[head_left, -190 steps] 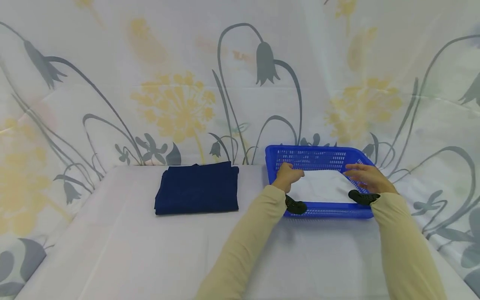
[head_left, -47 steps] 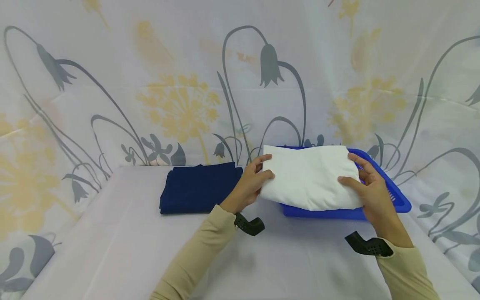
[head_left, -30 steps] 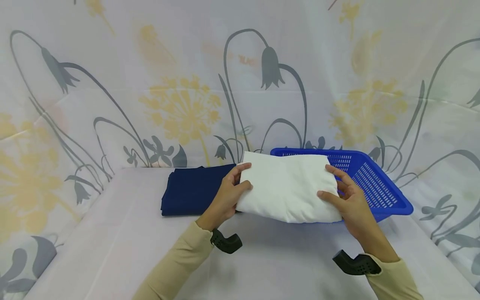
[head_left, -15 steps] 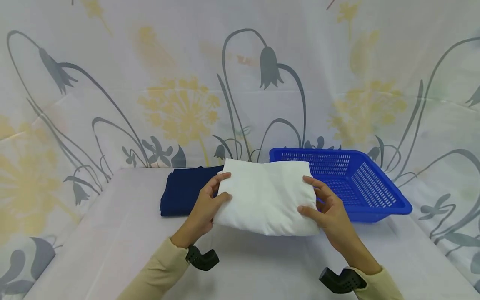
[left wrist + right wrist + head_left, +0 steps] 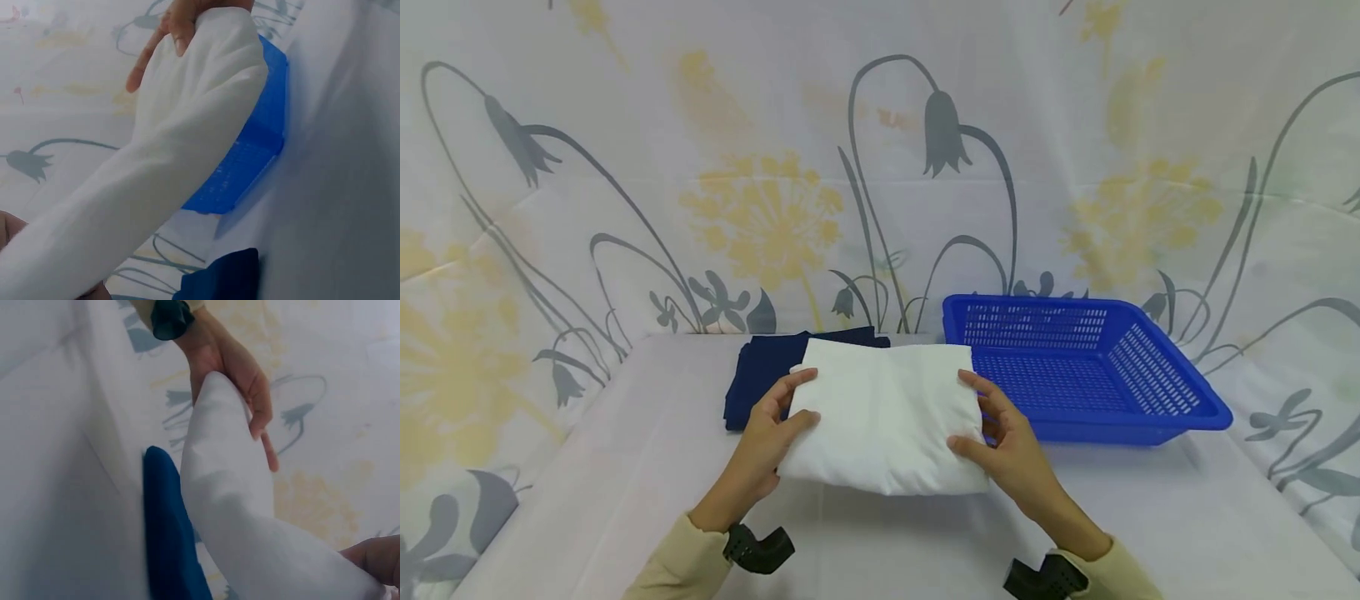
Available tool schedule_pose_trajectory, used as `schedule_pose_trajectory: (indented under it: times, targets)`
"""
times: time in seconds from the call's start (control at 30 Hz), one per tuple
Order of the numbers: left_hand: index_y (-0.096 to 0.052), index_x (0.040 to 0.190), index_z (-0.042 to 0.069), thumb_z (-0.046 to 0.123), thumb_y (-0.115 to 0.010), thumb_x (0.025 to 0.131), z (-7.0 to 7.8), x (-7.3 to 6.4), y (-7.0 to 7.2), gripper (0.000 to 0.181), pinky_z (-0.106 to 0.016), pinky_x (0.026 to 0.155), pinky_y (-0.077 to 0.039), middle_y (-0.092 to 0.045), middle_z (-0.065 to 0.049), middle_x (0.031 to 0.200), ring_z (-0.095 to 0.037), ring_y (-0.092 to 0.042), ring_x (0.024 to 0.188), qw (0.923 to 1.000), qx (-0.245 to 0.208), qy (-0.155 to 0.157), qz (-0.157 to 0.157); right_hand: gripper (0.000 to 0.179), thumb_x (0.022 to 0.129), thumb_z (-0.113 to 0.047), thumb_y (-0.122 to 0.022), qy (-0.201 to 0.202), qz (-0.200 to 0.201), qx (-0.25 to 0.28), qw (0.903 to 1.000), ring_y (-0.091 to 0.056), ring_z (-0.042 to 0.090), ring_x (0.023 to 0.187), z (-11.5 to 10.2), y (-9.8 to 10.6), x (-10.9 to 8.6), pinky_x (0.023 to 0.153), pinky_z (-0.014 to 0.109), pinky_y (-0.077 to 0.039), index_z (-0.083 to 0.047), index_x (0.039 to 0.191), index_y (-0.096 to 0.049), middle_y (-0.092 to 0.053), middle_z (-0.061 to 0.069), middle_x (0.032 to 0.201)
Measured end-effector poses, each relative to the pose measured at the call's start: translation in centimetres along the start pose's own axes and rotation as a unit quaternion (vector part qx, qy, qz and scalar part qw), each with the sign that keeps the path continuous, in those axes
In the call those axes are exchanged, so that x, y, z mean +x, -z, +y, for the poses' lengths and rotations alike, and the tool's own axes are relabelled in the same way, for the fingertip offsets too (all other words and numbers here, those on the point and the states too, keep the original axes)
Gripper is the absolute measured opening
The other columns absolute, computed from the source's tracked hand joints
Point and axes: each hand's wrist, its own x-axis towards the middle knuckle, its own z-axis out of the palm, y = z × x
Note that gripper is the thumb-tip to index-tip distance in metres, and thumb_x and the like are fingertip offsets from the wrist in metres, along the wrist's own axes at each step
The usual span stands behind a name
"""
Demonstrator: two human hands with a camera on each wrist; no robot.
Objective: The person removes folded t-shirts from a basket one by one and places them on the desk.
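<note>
A folded white cloth [image 5: 883,421] hangs above the table between both hands. My left hand [image 5: 760,446] grips its left side, thumb on the near face and the other fingers behind. At the opposite side my right hand [image 5: 1011,450] pinches the cloth in the same way. Both wrist views show the cloth as a thick, soft, rounded fold, clear of the tabletop. Behind it lies a folded navy cloth [image 5: 760,375], its right part hidden by the white one.
To the right stands a blue plastic basket [image 5: 1075,429] with perforated walls and nothing inside. A white cover [image 5: 1150,517] lies over the table. Behind hangs a flower-patterned curtain [image 5: 880,208].
Earlier both hands were in the basket at the white cloth. They have lifted it out and carried it left and nearer, now partly in front of the navy cloth.
</note>
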Motion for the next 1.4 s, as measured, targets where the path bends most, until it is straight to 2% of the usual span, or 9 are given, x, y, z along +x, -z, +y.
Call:
schedule_pose_trajectory:
  times: [0.17,0.37,0.53,0.7,0.9,1.07,1.4]
  targets:
    - [-0.050,0.139,0.014,-0.005,-0.056,0.088,-0.6,-0.6,1.5,0.055,-0.038,0.076,-0.048,-0.050,-0.015,0.126,-0.029,-0.050,0.108,0.9999,-0.002,0.010,0.013,0.074,0.084,-0.002,-0.073,-0.016,-0.018,0.006,0.9997,-0.056,0.030,0.103,0.6,-1.6,0.3,0.080,0.032,-0.051,-0.018,0.149,-0.040,-0.050,0.017,0.133]
    - [-0.048,0.141,0.013,-0.005,-0.054,0.090,-1.2,-1.2,3.2,0.055,-0.038,0.075,-0.048,-0.048,-0.016,0.129,-0.027,-0.052,0.103,0.9995,0.000,0.015,0.028,0.078,0.082,-0.001,-0.074,-0.044,-0.016,0.021,0.9987,-0.055,0.028,0.097,1.2,-3.6,0.9,0.078,0.030,-0.049,-0.016,0.150,-0.038,-0.044,0.015,0.137]
    - [-0.047,0.142,0.010,-0.006,-0.053,0.091,-2.0,-1.6,4.3,0.054,-0.035,0.077,-0.049,-0.047,-0.013,0.136,-0.025,-0.051,0.105,0.9987,0.007,0.012,0.048,0.079,0.079,0.001,-0.076,-0.068,-0.002,0.023,0.9974,-0.054,0.024,0.086,2.0,-5.5,1.3,0.065,0.028,-0.048,-0.016,0.148,-0.042,-0.046,0.014,0.132]
    - [-0.045,0.143,0.008,-0.007,-0.052,0.092,-2.7,-2.0,5.2,0.054,-0.032,0.079,-0.049,-0.046,-0.013,0.139,-0.024,-0.049,0.108,0.9980,0.014,0.017,0.058,0.078,0.077,0.000,-0.077,-0.074,-0.005,0.007,0.9973,-0.053,0.023,0.083,2.7,-6.8,1.4,0.056,0.031,-0.046,-0.015,0.147,-0.044,-0.047,0.014,0.130]
    - [-0.044,0.144,0.008,-0.006,-0.052,0.092,-3.1,-2.1,6.2,0.054,-0.031,0.079,-0.049,-0.043,-0.013,0.142,-0.024,-0.048,0.109,0.9976,0.019,0.025,0.062,0.080,0.075,-0.002,-0.079,-0.103,-0.012,-0.017,0.9944,-0.053,0.024,0.086,3.3,-7.8,1.7,0.061,0.034,-0.049,-0.015,0.146,-0.045,-0.046,0.015,0.135]
    - [-0.043,0.144,0.006,-0.007,-0.052,0.091,-3.7,-2.1,7.0,0.055,-0.030,0.079,-0.048,-0.042,-0.013,0.143,-0.022,-0.048,0.110,0.9975,0.018,0.032,0.060,0.080,0.076,-0.003,-0.078,-0.118,-0.027,-0.016,0.9925,-0.054,0.026,0.090,3.9,-8.5,1.8,0.067,0.037,-0.052,-0.014,0.147,-0.043,-0.044,0.017,0.136]
    - [-0.038,0.146,0.005,-0.006,-0.054,0.091,-4.8,-2.9,8.3,0.058,-0.030,0.080,-0.048,-0.038,-0.014,0.145,-0.021,-0.046,0.111,0.9962,0.011,0.062,0.060,0.081,0.077,-0.001,-0.077,-0.139,-0.058,-0.022,0.9884,-0.054,0.025,0.090,4.4,-9.6,1.5,0.068,0.037,-0.052,-0.013,0.148,-0.041,-0.041,0.021,0.141]
